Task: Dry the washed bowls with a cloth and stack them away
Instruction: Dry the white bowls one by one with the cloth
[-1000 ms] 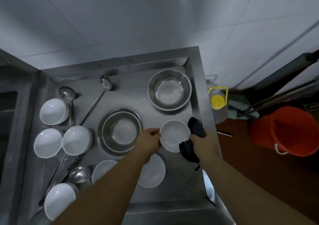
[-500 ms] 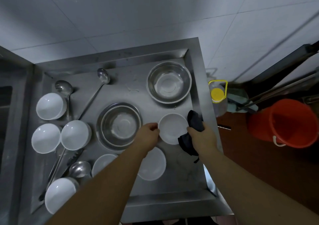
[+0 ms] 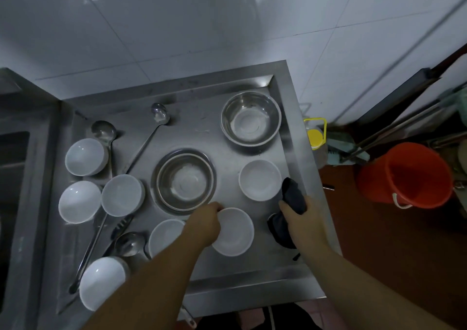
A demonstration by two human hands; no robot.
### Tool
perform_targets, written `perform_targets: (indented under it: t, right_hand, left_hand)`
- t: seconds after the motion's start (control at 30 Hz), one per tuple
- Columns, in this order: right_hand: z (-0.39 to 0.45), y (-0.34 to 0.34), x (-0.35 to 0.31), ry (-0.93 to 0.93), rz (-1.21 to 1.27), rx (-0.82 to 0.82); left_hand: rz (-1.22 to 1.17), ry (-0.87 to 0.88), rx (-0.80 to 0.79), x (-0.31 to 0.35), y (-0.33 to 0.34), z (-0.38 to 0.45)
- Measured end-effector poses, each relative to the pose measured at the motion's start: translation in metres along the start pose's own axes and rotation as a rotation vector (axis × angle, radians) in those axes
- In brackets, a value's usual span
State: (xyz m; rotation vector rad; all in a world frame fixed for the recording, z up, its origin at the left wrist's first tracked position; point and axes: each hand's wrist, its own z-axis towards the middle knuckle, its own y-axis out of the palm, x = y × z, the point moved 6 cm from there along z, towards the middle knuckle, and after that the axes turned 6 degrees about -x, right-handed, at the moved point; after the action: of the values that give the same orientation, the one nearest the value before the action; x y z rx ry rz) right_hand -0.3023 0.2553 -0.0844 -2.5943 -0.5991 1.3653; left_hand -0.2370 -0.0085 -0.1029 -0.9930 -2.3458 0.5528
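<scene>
The left hand (image 3: 205, 224) grasps the far-left rim of a white bowl (image 3: 233, 232) near the table (image 3: 290, 137)'s right side. The right hand (image 3: 302, 217) clenches the dark cloth (image 3: 293, 198), just beside another bowl (image 3: 260, 180) farther off.

Head view, steeply downward, close over counter (image 3: 192, 281)
</scene>
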Motion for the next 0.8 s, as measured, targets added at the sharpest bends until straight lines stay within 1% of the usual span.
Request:
perform_targets:
  t: [0.1,0.23,0.33,0.4,0.53,0.63,0.7,0.8]
  right_hand:
    - [-0.023,0.014,-0.007,-0.052,0.006,-0.029]
    - [-0.046,0.039,-0.038,-0.179,0.015,-0.107]
    - [-0.066,0.055,-0.070,-0.274,-0.004,-0.173]
    - [-0.082,0.062,-0.095,-0.360,-0.051,-0.202]
    - [-0.117,0.072,-0.151,-0.561,-0.175,-0.223]
    - [-0.141,0.075,-0.190,-0.694,-0.248,-0.143]
    - [-0.157,0.077,-0.212,-0.787,-0.271,-0.078]
    - [-0.179,0.081,-0.241,-0.881,-0.256,-0.035]
  left_hand:
    - [-0.078,-0.006,-0.026,-0.005,0.000,-0.008]
    - [-0.264,-0.028,-0.023,-0.017,-0.009,-0.030]
    - [-0.569,-0.039,0.003,-0.021,-0.023,-0.052]
    - [-0.788,-0.026,-0.016,-0.017,-0.035,-0.069]
    - [-1.054,0.126,-0.089,-0.001,-0.071,-0.111]
    - [-1.237,0.272,-0.113,0.007,-0.101,-0.151]
    - [-1.283,0.360,-0.130,0.012,-0.119,-0.175]
    - [-1.319,0.472,-0.136,0.014,-0.140,-0.206]
